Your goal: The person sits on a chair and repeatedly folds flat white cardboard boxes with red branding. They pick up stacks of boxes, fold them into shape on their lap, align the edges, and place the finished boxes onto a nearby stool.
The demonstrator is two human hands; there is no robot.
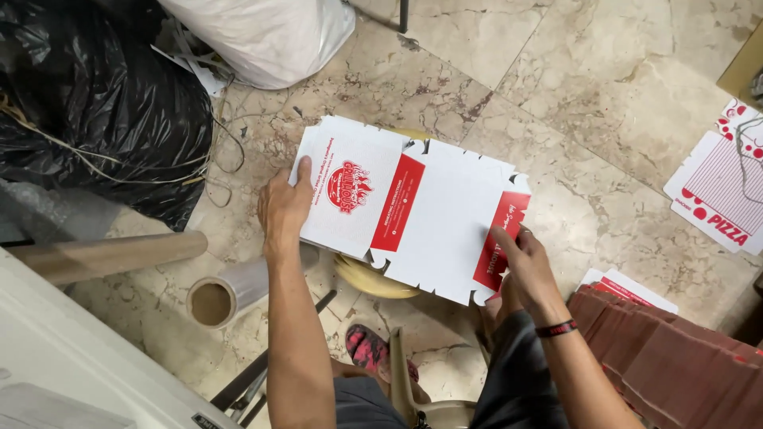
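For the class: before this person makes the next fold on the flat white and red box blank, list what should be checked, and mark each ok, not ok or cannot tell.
1. Left hand grips the box blank at its left edge: ok.
2. Right hand holds the red right flap: ok.
3. Blank lies flat and unfolded: ok.
4. Blank rests steadily on the yellow stool beneath: cannot tell.
5. Stack of further blanks lies close by the right arm: ok.
6. Crease lines are undamaged: cannot tell.
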